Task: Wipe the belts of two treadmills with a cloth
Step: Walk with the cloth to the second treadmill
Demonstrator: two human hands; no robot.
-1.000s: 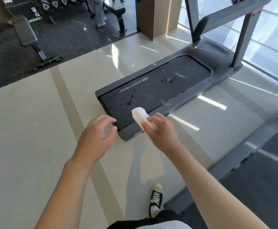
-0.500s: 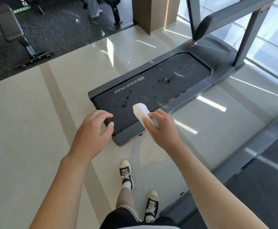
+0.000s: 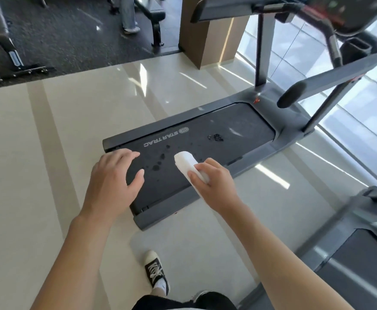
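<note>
A grey STAR TRAC treadmill stands ahead of me, its dark belt [image 3: 205, 139] spotted with dark wet marks and a small dark clump near the middle. My right hand [image 3: 214, 182] grips a folded white cloth [image 3: 186, 163] that sticks out above the belt's rear part. My left hand [image 3: 113, 180] hovers empty with relaxed, slightly bent fingers over the belt's rear left corner. A second treadmill's belt [image 3: 366, 267] shows at the lower right, partly cut off by the frame.
The first treadmill's handrail [image 3: 317, 86] and uprights rise at the right, by a glass wall. A wooden pillar [image 3: 205, 30] stands behind. Weight benches [image 3: 6, 39] and a person's legs [image 3: 128, 14] are on dark flooring at the back. My shoe [image 3: 155, 269] is on the pale tiles.
I have stepped closer to the first treadmill. Both hands now sit over the rear of its belt instead of short of its end, and the console and handrail have come into view.
</note>
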